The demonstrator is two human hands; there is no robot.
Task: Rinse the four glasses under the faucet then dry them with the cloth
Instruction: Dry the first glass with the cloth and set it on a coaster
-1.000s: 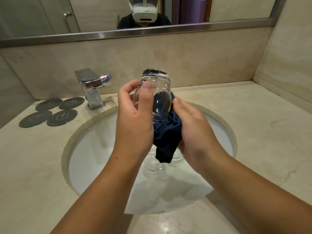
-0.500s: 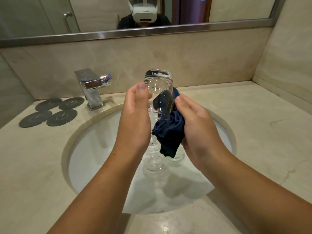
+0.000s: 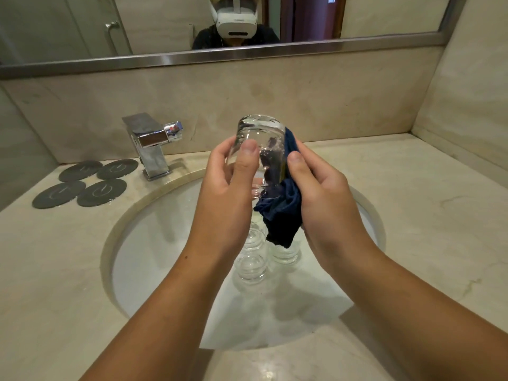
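Above the sink basin (image 3: 154, 243), my left hand (image 3: 228, 188) grips a clear glass (image 3: 261, 141) held upside down, base up. My right hand (image 3: 321, 193) holds a dark blue cloth (image 3: 283, 215) pressed against the glass's right side, with part of the cloth showing through the glass. The cloth's loose end hangs below the hands. Down in the basin stand other clear glasses, one (image 3: 251, 268) in front and one (image 3: 286, 255) to its right; a third behind them is mostly hidden by my left wrist.
A chrome faucet (image 3: 151, 144) stands at the basin's back left, with no water running. Several dark round coasters (image 3: 82, 182) lie on the marble counter left of it. A mirror spans the back wall; a side wall rises at the right.
My left hand has shifted round the glass, thumb now across its front. The cloth has moved up along the glass's right side. The hands sit slightly higher and to the right.
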